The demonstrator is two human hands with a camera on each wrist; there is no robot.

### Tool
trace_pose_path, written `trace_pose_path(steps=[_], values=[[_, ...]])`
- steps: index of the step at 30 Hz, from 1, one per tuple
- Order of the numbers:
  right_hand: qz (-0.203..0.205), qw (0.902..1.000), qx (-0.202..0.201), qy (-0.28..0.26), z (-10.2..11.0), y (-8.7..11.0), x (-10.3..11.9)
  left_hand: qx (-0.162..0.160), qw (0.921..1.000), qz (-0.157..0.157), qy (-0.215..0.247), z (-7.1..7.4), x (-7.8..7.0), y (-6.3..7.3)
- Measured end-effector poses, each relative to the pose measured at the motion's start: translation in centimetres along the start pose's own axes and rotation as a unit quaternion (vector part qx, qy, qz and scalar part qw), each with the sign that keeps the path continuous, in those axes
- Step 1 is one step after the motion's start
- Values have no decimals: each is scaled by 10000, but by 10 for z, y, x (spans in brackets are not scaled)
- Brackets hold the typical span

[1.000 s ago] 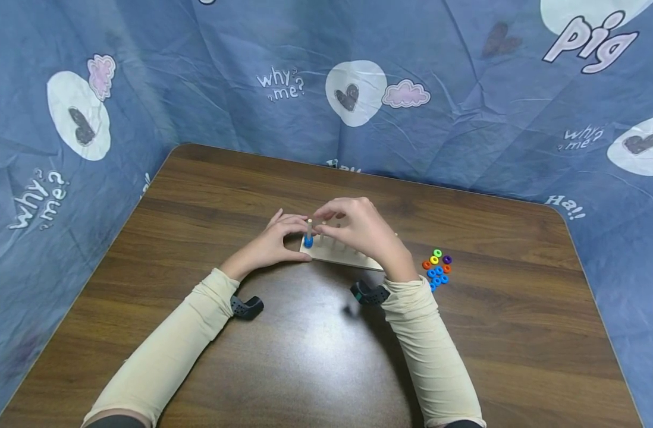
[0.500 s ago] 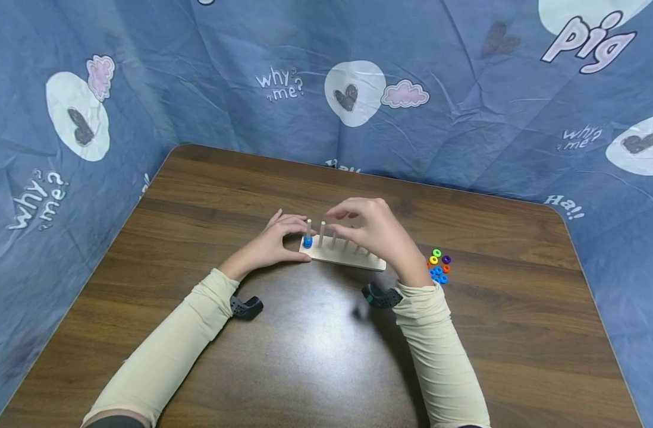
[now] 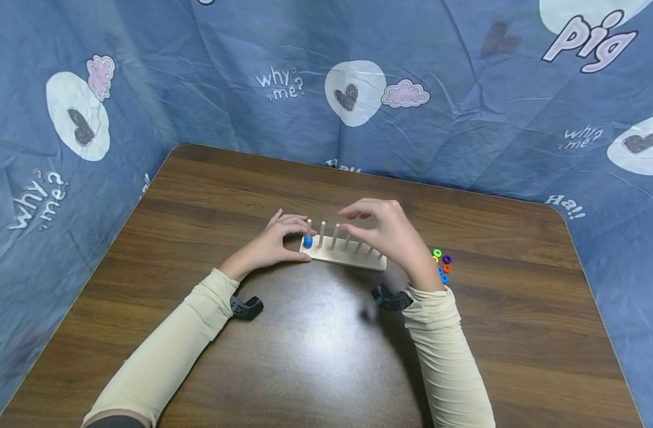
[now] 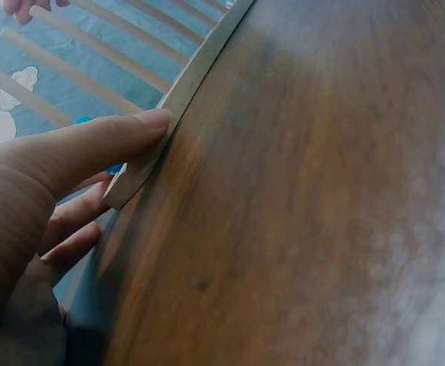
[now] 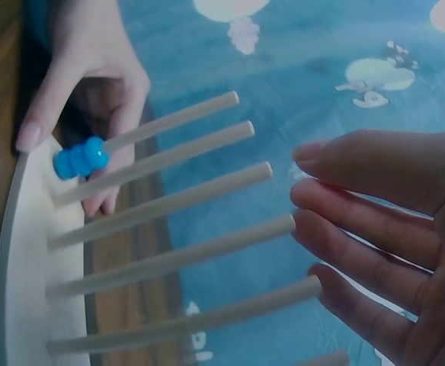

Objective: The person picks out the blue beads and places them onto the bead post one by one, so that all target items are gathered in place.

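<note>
A pale wooden peg board [image 3: 345, 257] with a row of upright pegs lies on the table. Blue rings [image 5: 94, 153] are stacked at the base of its leftmost peg. My left hand [image 3: 273, 242] holds that end of the board, thumb [image 4: 120, 141] on the near edge and fingers around the far side. Above the middle pegs is my right hand [image 3: 382, 229], its fingers fairly straight and slightly spread. Nothing shows between its thumb and fingers in the right wrist view, where its fingertips [image 5: 314, 217] appear near the peg tops.
Loose small rings lie right of the board, partly hidden by my right wrist: a green ring [image 3: 437, 253], a purple ring [image 3: 446, 260], an orange ring [image 3: 446, 268] and a blue ring [image 3: 445, 279] among them. A patterned blue cloth [image 3: 283, 137] hangs behind the table [image 3: 508, 333].
My right hand has moved right, from beside the leftmost pegs to over the middle ones, uncovering more of the board. My left hand and the stacked blue rings have stayed in place.
</note>
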State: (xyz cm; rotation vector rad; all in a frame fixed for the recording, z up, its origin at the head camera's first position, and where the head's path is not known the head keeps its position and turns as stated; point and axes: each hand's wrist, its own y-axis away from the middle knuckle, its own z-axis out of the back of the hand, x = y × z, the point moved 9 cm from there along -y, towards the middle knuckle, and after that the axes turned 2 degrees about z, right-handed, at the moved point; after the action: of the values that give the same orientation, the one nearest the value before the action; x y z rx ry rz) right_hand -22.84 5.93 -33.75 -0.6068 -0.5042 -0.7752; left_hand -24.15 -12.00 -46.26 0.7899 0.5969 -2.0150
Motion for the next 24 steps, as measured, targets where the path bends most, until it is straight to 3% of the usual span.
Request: trace_pose_path(steps=[9, 24], values=[[-118, 9995, -249, 126, 16, 17, -7, 15, 10000, 44, 4, -1, 0, 0], [47, 9969, -672, 399, 42, 50, -15, 11, 10000, -25, 39, -1, -1, -1]])
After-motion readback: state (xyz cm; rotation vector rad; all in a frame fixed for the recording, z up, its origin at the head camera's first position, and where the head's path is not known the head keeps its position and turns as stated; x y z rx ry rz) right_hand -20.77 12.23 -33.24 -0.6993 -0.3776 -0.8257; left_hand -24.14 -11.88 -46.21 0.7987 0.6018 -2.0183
